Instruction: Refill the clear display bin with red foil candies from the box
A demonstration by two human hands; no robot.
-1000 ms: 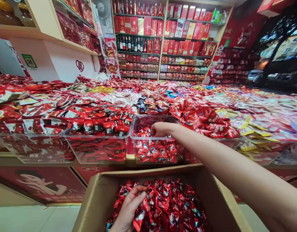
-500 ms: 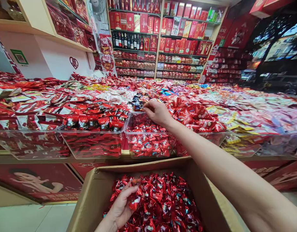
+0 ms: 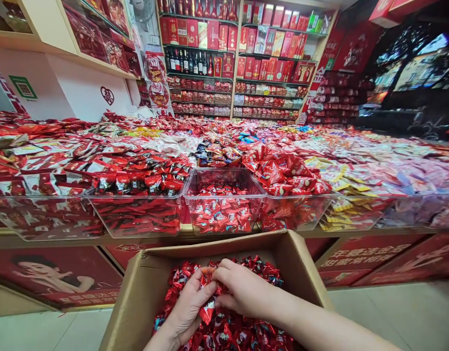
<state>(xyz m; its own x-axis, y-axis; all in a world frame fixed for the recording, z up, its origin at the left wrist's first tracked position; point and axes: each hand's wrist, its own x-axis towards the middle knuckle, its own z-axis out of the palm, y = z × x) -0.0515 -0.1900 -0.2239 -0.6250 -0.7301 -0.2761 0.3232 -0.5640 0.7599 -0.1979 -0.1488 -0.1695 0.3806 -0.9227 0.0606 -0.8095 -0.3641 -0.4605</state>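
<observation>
Both my hands are down in a brown cardboard box (image 3: 144, 287) full of small red foil-wrapped candies (image 3: 242, 336). My left hand (image 3: 190, 307) curls its fingers around a bunch of those candies. My right hand (image 3: 242, 290) lies beside it, touching it, with fingers bent into the same pile. Straight ahead on the counter stands a clear plastic bin (image 3: 224, 175) partly filled with the same red candies.
Clear bins of red packets (image 3: 137, 187) and other sweets (image 3: 293, 180) line the counter edge, with a wide spread of candy behind. Wall shelves (image 3: 246, 53) hold red boxes and bottles. A red poster panel (image 3: 52, 278) fronts the counter. Pale floor shows at right.
My right hand has pulled back from the clear bin on the counter and dropped into the cardboard box beside my left hand. The left hand stayed in the candies.
</observation>
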